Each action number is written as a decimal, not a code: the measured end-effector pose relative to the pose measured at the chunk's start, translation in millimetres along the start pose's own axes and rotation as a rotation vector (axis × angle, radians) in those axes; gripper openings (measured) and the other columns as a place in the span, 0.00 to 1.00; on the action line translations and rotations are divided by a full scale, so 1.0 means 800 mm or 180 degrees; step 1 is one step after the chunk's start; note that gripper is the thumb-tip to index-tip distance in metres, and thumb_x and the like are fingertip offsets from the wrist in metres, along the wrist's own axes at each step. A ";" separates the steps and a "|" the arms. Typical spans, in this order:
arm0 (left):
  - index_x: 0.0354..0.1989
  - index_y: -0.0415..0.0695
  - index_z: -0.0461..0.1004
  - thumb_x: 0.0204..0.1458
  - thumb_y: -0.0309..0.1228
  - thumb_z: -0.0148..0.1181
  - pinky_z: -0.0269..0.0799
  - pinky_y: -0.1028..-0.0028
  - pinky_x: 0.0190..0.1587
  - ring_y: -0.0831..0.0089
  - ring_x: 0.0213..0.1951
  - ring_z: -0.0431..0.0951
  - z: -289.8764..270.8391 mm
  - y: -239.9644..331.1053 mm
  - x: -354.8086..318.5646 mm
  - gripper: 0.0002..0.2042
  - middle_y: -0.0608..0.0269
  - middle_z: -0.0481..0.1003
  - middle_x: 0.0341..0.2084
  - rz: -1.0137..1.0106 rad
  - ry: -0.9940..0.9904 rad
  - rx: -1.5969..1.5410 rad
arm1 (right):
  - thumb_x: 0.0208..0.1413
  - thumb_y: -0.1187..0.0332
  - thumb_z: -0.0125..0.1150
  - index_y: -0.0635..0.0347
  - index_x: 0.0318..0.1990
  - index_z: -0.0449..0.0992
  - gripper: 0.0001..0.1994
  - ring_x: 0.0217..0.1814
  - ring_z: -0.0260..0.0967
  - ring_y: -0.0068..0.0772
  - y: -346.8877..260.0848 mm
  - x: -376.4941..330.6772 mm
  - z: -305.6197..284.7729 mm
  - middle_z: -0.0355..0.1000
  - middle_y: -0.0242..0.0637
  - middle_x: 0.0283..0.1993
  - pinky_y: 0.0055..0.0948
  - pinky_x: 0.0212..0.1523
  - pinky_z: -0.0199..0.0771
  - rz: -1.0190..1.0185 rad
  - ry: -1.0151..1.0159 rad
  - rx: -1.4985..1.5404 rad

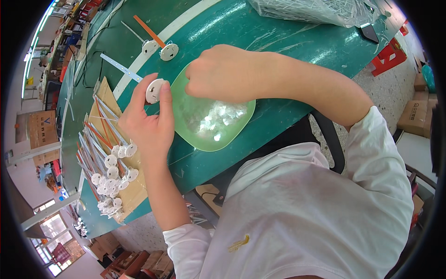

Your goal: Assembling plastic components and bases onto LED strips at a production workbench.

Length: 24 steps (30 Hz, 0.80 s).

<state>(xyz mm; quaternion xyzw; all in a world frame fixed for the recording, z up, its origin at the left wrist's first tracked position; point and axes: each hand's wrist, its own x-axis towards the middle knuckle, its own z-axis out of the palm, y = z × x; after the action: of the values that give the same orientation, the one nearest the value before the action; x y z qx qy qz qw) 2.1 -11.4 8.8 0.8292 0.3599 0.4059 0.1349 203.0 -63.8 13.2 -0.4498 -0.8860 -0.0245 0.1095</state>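
Note:
Between the thumb and fingers of my left hand [149, 125] is a white round disc [154, 91] with small slots. A pale blue strip [120, 67] runs out from behind it to the upper left. My right hand [220, 72] is over the far part of a light green tray [211, 145], its fingers curled inward. What they hold, if anything, is hidden behind the hand. Small shiny clear pieces [220, 117] lie heaped in the tray. Beyond my left hand, two similar discs rest on the green table, one with an orange strip [148, 30].
To the left, many white discs with strips [111, 174] are piled on brown cardboard [134, 197]. A clear plastic bag [306, 10] of thin pieces and a dark flat object [368, 33] are at the far right. A red stool [389, 56] stands beyond the table edge.

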 end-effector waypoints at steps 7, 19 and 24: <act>0.41 0.40 0.80 0.53 0.30 0.67 0.73 0.78 0.33 0.79 0.29 0.78 0.000 -0.004 0.000 0.10 0.61 0.80 0.28 -0.0248 0.0073 -0.0166 | 0.43 0.74 0.62 0.65 0.28 0.78 0.05 0.37 0.78 0.47 -0.009 0.010 0.018 0.74 0.44 0.32 0.40 0.34 0.80 -0.0051 0.0287 0.0481; 0.44 0.38 0.79 0.56 0.30 0.66 0.75 0.79 0.35 0.79 0.33 0.80 -0.003 -0.014 0.000 0.11 0.62 0.79 0.32 -0.0770 0.0043 -0.0853 | 0.45 0.73 0.62 0.63 0.34 0.80 0.07 0.37 0.78 0.48 -0.030 0.018 0.023 0.75 0.44 0.31 0.42 0.36 0.80 -0.0069 -0.0357 0.0738; 0.44 0.38 0.79 0.56 0.31 0.66 0.76 0.79 0.36 0.79 0.33 0.80 0.000 -0.012 0.001 0.11 0.62 0.79 0.32 -0.0700 0.0001 -0.0678 | 0.46 0.74 0.61 0.64 0.34 0.80 0.07 0.38 0.77 0.49 -0.026 0.013 0.027 0.75 0.46 0.31 0.43 0.37 0.80 -0.0086 -0.0197 0.0880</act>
<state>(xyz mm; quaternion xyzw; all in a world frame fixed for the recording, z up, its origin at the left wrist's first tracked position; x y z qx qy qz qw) -2.0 -4.1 4.1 0.7657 0.4034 0.4248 0.2657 176.2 -64.6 -4.6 -0.4191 -0.8899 0.1102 0.1427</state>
